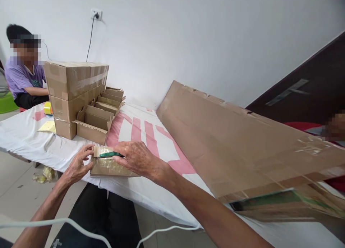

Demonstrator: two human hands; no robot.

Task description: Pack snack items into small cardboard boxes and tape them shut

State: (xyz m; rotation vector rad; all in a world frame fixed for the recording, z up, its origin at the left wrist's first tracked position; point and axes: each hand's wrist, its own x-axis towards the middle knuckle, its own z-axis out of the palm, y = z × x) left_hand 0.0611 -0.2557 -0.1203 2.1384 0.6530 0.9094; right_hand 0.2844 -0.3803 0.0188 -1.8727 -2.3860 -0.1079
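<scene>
A small cardboard box (pixel 115 170) with clear, wrinkled tape over its top lies near the front edge of the cloth-covered table. My right hand (pixel 137 156) is closed around a green box cutter (pixel 109 154), whose tip points left over the taped top. At the box's left end, my left hand (pixel 79 164) grips the corner with curved fingers and thumb. The right hand covers the box's right part. Whether the blade touches the tape, I cannot tell.
Stacked cardboard boxes (pixel 78 81) stand at the back left, beside several opened boxes (pixel 93 122). A large cardboard sheet (pixel 229 143) leans along the right. Yellow tape (pixel 47 108) lies near a person (pixel 25 72) at left. A white cable (pixel 67 221) crosses the foreground.
</scene>
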